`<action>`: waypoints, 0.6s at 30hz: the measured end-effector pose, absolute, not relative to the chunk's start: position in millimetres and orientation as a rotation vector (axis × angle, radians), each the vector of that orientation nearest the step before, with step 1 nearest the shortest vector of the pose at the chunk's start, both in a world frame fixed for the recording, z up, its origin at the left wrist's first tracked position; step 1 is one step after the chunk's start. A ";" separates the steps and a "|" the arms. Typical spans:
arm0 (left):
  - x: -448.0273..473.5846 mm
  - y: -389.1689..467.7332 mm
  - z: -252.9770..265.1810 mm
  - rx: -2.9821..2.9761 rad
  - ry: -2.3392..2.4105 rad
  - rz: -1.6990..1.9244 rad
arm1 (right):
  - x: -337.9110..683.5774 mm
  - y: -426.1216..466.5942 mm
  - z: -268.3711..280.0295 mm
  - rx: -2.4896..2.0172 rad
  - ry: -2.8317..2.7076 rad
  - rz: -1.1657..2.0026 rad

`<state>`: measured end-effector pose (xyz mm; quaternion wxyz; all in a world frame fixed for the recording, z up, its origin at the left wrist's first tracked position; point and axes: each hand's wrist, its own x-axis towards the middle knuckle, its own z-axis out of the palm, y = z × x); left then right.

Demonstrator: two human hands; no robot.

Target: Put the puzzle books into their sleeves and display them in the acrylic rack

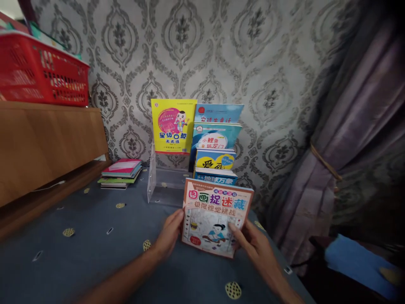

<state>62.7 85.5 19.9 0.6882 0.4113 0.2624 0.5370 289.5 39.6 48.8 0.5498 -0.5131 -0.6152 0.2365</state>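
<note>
A picture book [218,219] with a brown-red border and colourful Chinese title is upright in front of me, tilted slightly. My right hand [253,240] grips its right edge, thumb on the cover and fingers hidden behind. On the opposite edge is my left hand [171,232], closed against the book's side, its fingertips partly hidden. Just behind stands a clear acrylic book rack [152,181]. Its left part bears a yellow workbook [174,126]. In the right part several books rise in steps, among them a blue book [218,112], a teal book [217,137] and a yellow-and-blue book [215,160].
A small stack of books [122,171] lies left of the rack on the dark patterned cloth [104,253]. Further left, a red plastic basket [60,76] sits on a wooden cabinet [50,143]. A purple curtain [341,139] hangs at right, near a blue cloth-like item [360,261].
</note>
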 end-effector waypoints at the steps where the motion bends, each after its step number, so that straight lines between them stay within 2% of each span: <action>1: 65.2 86.7 21.0 0.899 0.581 1.216 | 288.1 40.0 45.0 -1.222 -1.450 0.571; 10: 56.9 106.0 23.3 0.878 0.604 1.390 | 256.7 53.1 31.1 -1.194 -1.472 0.610; 18: 45.7 102.5 2.3 1.027 0.707 1.351 | 252.5 51.8 4.1 -1.253 -1.403 0.552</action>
